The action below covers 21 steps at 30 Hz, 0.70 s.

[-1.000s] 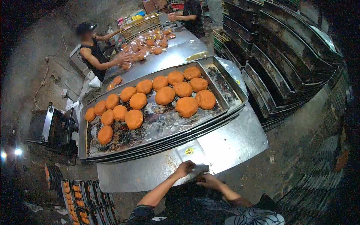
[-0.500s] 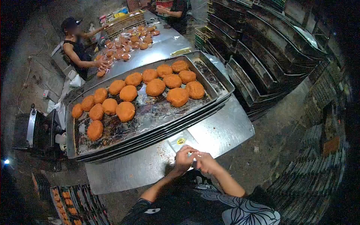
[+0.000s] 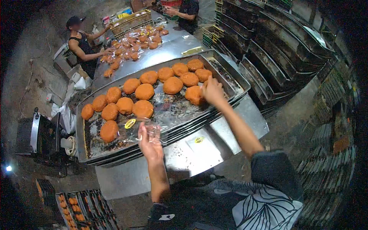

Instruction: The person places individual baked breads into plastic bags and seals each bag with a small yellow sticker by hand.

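Note:
My left hand (image 3: pixel 151 145) is over the front edge of the tray, holding a clear plastic bag (image 3: pixel 153 132) between thumb and fingers. A yellow oval label (image 3: pixel 130 123) shows on the bag's film. At the tray's right end my right hand (image 3: pixel 213 92) closes over a round orange-brown bun, which the hand almost fully hides. Just left of it lies another bun (image 3: pixel 194 96). Several more buns (image 3: pixel 172 85) rest in loose rows on the dark, worn metal tray (image 3: pixel 168 115). Below the tray a flat bag with a yellow label (image 3: pixel 198 140) lies on the steel table (image 3: pixel 184 157).
Further trays are stacked beneath the top one. Bagged buns (image 3: pixel 134 46) lie on the far table near a plastic crate (image 3: pixel 132 23). One co-worker (image 3: pixel 82 46) reaches toward them; another (image 3: pixel 188 15) stands behind. Tall stacks of trays (image 3: pixel 276 57) rise at the right.
My hands were together above the table near the bags; they have parted. The left now holds an unfolded bag over the tray, and the right has reached to a bun at the right.

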Available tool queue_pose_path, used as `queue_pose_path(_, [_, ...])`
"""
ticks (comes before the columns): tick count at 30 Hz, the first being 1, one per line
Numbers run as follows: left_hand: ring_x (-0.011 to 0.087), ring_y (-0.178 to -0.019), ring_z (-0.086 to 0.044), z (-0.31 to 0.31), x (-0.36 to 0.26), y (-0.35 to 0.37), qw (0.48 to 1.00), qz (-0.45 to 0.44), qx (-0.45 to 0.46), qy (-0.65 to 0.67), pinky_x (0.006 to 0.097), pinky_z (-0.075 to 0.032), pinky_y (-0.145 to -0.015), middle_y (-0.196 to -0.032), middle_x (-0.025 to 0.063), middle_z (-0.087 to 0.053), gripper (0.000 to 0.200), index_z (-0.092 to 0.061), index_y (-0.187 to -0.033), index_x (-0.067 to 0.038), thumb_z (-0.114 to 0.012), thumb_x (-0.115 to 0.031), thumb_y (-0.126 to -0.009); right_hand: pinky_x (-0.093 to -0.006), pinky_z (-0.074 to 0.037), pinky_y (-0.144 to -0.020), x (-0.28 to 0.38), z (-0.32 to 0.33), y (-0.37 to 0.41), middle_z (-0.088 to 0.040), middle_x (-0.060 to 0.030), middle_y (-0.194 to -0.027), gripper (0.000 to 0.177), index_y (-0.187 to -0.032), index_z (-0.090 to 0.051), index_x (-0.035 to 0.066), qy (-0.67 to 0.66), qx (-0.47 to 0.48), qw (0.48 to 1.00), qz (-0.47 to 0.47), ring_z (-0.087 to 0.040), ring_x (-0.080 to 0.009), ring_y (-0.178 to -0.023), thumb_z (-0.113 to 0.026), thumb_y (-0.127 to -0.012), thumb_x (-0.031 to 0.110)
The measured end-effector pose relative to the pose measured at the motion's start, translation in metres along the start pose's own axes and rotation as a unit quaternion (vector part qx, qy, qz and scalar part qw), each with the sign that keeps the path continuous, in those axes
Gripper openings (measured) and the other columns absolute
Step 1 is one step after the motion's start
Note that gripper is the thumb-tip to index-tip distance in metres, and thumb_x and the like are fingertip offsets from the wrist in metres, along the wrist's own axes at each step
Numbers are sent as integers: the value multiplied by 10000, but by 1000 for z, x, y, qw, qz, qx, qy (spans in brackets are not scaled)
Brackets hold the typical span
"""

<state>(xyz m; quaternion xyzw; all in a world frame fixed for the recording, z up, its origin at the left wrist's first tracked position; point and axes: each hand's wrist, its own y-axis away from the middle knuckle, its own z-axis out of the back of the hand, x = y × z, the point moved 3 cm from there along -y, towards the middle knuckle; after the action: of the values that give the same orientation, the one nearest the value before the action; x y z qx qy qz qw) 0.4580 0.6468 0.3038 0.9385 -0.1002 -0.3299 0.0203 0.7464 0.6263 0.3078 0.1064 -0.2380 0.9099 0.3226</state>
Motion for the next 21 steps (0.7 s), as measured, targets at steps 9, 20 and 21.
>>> queue_pose_path(9, [254, -992, -458, 37, -18, -2, 998, -23, 39, 43, 464, -352, -898, -1021, 93, -479, 498, -346, -1214, -46, -470, -88, -733, -382, -406, -810, 30, -32, -71, -558, -250, -923, 515, -874, -596, -21, -14, 244, 969, 26, -546, -338, -895, -443, -779, 462])
queue_pose_path(20, [304, -1076, -413, 46, -30, 3, 997, -60, -14, 46, 496, -311, -920, -1065, 113, -459, 510, -342, -1210, -34, -442, -89, -713, -420, -452, -714, 31, -116, -178, -581, -209, -904, 481, -949, -582, 21, -8, 252, 958, 137, -579, -354, -776, -528, -731, 446])
queue_pose_path(21, [304, -1077, -418, 45, -32, 4, 997, -61, -4, 41, 497, -312, -926, -1066, 117, -464, 527, -339, -1215, -31, -458, -95, -705, -418, -408, -794, 12, -124, -198, -503, -212, -1079, 506, -1111, -475, 62, 3, 230, 969, 90, -497, -339, -981, -464, -763, 429])
